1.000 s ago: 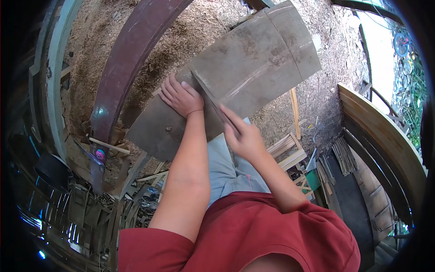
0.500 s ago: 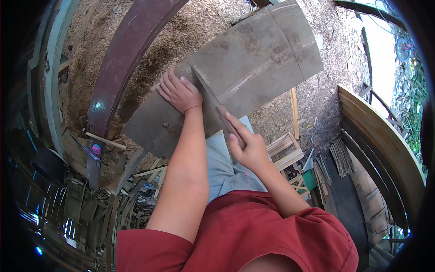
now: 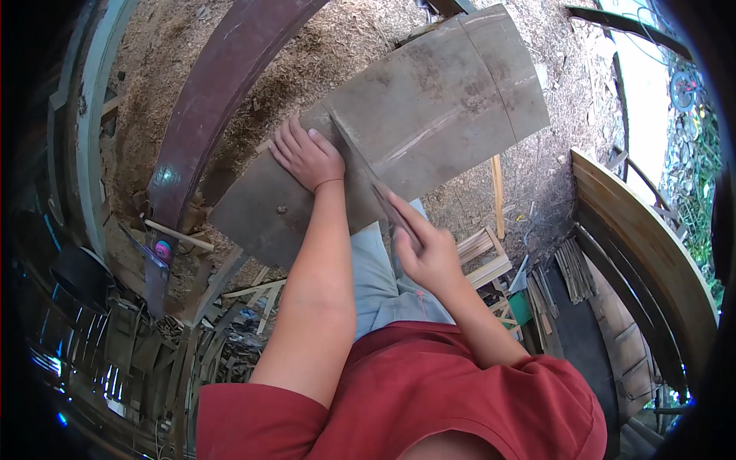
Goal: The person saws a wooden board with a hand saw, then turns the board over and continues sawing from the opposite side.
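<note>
We see one container, a dark round pan [image 3: 80, 277] at the left edge; its inside is too dark for us to make out. The grey board [image 3: 437, 107] rests tilted across the lap, its upper end over the sawdust ground [image 3: 337, 46]. Our left hand [image 3: 308, 159] lies flat on it, fingers unclenched. Our right hand [image 3: 428, 253] is closed around a blade [image 3: 360, 172] set against the board's ridge; the fist hides the handle. A curved brown beam [image 3: 207, 107] lies just beside the board, and wooden slats [image 3: 483, 257] lie beneath, partly covered by the arm.
</note>
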`<state>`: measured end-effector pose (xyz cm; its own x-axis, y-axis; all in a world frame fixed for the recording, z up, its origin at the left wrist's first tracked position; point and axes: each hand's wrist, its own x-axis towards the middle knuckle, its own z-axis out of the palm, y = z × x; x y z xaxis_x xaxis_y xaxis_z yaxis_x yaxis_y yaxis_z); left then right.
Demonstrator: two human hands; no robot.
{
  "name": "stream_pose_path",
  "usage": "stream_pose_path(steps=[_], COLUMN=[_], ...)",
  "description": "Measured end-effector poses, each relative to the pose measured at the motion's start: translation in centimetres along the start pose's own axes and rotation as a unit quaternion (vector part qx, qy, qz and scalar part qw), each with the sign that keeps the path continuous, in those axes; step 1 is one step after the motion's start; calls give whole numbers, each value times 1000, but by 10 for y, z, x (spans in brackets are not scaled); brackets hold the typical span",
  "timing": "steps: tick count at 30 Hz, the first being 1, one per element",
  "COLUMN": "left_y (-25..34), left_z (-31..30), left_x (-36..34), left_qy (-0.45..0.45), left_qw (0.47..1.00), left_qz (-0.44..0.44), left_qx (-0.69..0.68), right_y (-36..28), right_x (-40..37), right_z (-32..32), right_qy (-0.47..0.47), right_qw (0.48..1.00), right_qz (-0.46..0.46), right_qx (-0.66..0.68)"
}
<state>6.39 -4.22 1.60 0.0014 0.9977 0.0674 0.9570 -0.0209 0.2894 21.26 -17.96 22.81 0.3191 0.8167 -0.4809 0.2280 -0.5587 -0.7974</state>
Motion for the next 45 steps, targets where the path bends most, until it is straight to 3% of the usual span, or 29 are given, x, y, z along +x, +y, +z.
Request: stream_pose_path(steps=[2, 6, 13, 16, 18, 22, 28, 33, 36, 38, 45], left_y=[-2, -9, -11, -17, -25, -45, -44, -51, -48, -42, -22], left_z=[4, 7, -6, -11, -14, -6, -11, -8, -8, -8, -11], left_x=[0, 4, 12, 15, 17, 26, 31, 39, 33, 23, -17], left_qy=[5, -2, 2, 8, 14, 28, 41, 49, -1, 66, 52], left_qw=[1000, 1000, 999, 999, 1000, 999, 999, 998, 999, 998, 987], left_qz=[-1, 7, 30, 35, 10, -18, -10, -19, -49, -23, -152], left_qx=[-1, 21, 19, 22, 24, 12, 14, 18, 14, -9, 9], right_y=[2, 24, 6, 15, 0, -22, -14, -22, -25, -24, -13], right_x=[48, 98, 68, 45, 39, 58, 64, 76, 74, 70, 77], right_z=[35, 78, 44, 37, 30, 36, 34, 38, 40, 39, 41], right_qy=[-4, 28, -9, 17, -14, -63, -48, -66, -75, -89, -91], right_qw=[999, 1000, 998, 999, 999, 997, 997, 996, 996, 995, 993], right_qz=[42, 12, 30, -50, -30, 24, -52, -53, -49, -39, -71], right_qx=[-25, -2, 49, 12, 7, -29, -7, -12, -25, -32, -13])
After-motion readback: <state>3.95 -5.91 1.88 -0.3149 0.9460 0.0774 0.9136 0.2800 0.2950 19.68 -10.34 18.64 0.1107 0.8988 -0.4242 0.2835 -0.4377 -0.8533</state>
